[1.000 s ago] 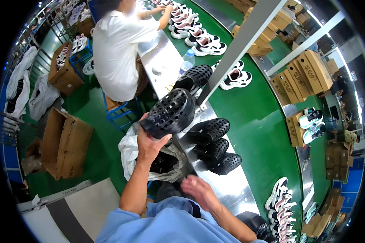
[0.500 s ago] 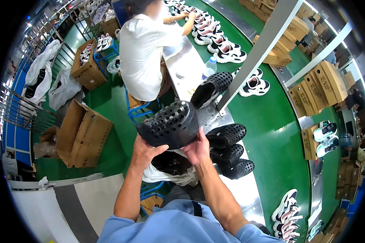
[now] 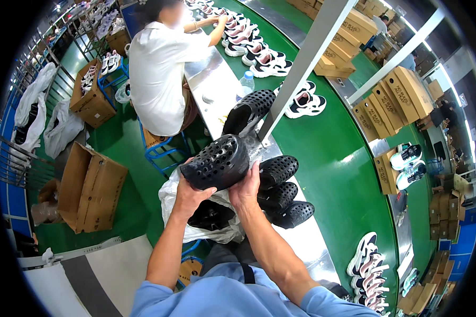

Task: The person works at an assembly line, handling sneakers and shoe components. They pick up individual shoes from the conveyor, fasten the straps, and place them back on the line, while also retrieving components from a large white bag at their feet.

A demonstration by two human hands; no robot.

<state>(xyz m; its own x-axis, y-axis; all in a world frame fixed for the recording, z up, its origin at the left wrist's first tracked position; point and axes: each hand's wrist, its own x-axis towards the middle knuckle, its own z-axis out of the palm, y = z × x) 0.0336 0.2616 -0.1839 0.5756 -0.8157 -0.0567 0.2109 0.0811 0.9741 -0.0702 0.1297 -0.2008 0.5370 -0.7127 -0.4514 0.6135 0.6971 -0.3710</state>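
Between my two hands is a black clog (image 3: 217, 162) with a rounded toe full of round holes. My left hand (image 3: 192, 196) grips its left end from below, with the thumb along its lower edge. My right hand (image 3: 245, 186) supports the right end, palm turned toward it. Below them a white plastic bag (image 3: 168, 196) gapes around more black items. Another black clog (image 3: 255, 107) leans on the metal bench (image 3: 313, 244) by the post. Several more, including a black clog (image 3: 281, 168), lie to the right of my right hand.
A grey post (image 3: 307, 63) rises from the bench. Ahead, a seated co-worker (image 3: 156, 79) handles sneakers beside a green conveyor (image 3: 338, 174) carrying rows of shoes. A water bottle (image 3: 247, 83) stands on the bench. An open cardboard box (image 3: 98, 193) sits on the floor at left.
The whole view has shifted, with the surroundings moving left in the picture. The clog stays in both hands at nearly the same tilt, and more of the white bag shows below.
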